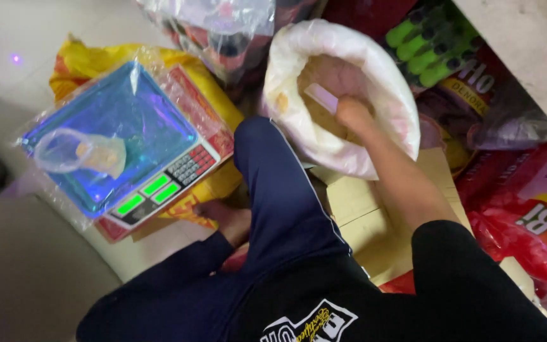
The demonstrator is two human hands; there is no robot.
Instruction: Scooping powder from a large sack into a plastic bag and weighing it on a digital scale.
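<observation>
A: What is the right hand point(354, 114) doing?

B: It is reaching down into the white sack point(384, 82), which is standing open in front of the knee point(267, 158). The fingers are closing around a pale scoop point(321, 97), and the scoop is lying on the grain point(324, 120) inside the sack.

A: Is the hand gripping it firmly?

B: It is looking so, but the fingers are partly hiding behind the wrist, so I am seeing only the fist around the handle end.

A: And the left hand point(223, 218)?

B: It is resting low, beside the knee, near the yellow bag point(90, 60) under the scale point(128, 145). Whether its fingers are apart or together, I cannot tell, because the leg is covering them.

A: What is sitting on the scale?

B: A small clear bag point(80, 152) is lying on the blue pan, at its left part. The scale is wearing a plastic cover, and its green displays are glowing.

A: What else is lying around?

B: Red packets point(527, 202) are lying at the right, green bottles point(428, 47) are lying behind the sack, and flat cardboard point(362, 209) is lying under the right arm.
</observation>
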